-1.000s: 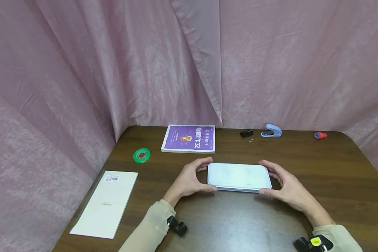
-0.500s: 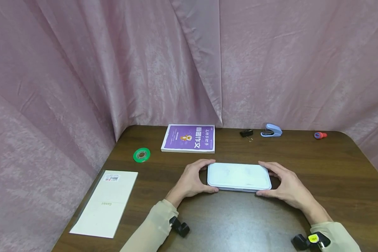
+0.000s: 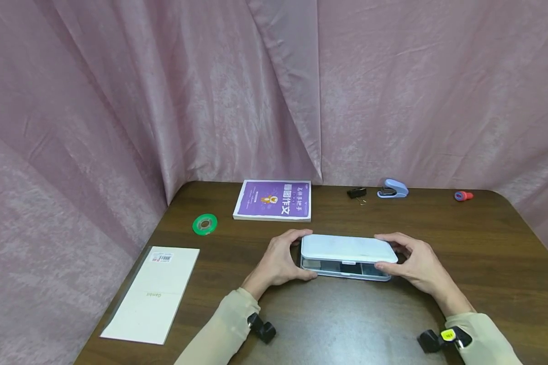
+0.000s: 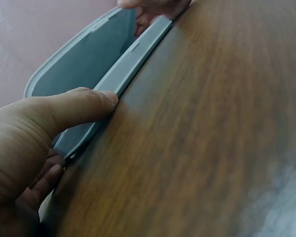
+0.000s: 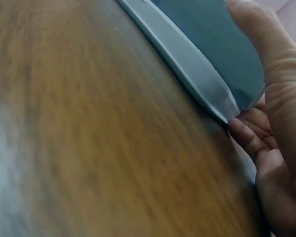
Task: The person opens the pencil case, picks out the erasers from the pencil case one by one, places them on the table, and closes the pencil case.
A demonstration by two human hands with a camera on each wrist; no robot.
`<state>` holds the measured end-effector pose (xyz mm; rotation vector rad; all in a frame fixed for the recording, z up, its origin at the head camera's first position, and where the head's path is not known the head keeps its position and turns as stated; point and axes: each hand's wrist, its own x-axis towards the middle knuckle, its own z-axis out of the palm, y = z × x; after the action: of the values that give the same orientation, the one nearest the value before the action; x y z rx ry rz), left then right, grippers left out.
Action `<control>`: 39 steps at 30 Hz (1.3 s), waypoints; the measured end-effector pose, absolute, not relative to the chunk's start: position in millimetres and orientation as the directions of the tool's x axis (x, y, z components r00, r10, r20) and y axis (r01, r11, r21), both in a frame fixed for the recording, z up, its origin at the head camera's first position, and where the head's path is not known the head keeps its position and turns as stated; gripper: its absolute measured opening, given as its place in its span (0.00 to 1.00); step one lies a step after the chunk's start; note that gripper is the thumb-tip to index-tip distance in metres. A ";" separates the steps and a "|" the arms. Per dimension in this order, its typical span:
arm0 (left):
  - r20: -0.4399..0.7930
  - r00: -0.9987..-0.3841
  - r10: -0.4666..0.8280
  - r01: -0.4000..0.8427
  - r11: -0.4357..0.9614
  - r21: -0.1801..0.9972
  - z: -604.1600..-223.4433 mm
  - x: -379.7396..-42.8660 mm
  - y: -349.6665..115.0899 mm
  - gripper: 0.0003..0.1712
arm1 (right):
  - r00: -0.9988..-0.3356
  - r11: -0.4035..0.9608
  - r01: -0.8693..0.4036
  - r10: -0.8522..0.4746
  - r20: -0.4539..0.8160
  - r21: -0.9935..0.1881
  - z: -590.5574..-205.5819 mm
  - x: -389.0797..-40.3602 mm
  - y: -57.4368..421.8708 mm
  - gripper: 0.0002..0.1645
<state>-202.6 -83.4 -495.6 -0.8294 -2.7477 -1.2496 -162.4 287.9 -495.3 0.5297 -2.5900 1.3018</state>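
Observation:
A pale blue-white plastic pencil case lies lengthwise on the table, its hinged lid [image 3: 347,247] raised partway along the front. Dark gaps and grey inner parts show between lid and base [image 3: 370,277]. My left hand [image 3: 278,261] grips the base's left end, thumb on the front wall and fingers behind. My right hand [image 3: 415,261] holds the lid's right end, its thumb at the front corner. In the right wrist view, the other fingers [image 5: 244,136] touch the base's end. The left wrist view shows the lid's grey inner side [image 4: 84,64].
Behind the case lie a purple book [image 3: 274,200], a black binder clip [image 3: 356,192], a light blue stapler [image 3: 394,188] and a small red-and-blue object [image 3: 463,195]. A green disc-shaped roll [image 3: 205,224] and a white notepad [image 3: 152,294] are at left. A pink curtain [image 3: 237,101] hangs behind.
The pencil case's lid has gone from closed to partly raised at the front. My right thumb has moved up with it from the base, while the left hand stays nearly in place.

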 end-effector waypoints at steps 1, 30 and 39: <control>0.217 -0.861 0.460 0.466 0.542 0.699 -495.7 -202.2 -83.2 0.60 | -0.923 0.544 -0.386 -0.219 0.317 -0.745 -494.8 -162.1 287.9 0.37; 0.176 -0.868 0.465 0.432 0.532 0.728 -498.8 -203.1 -84.5 0.67 | -0.987 0.645 -0.156 -0.121 0.101 -0.748 -481.2 -166.8 284.7 0.29; 0.177 -0.867 0.466 0.435 0.533 0.726 -499.1 -203.4 -84.4 0.69 | -0.993 0.592 -0.119 -0.067 0.098 -0.797 -482.6 -168.3 285.9 0.34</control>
<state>-203.4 -84.4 -499.1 -0.8183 -2.7839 -1.3016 -168.3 285.9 -482.6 0.1612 -2.7516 1.3833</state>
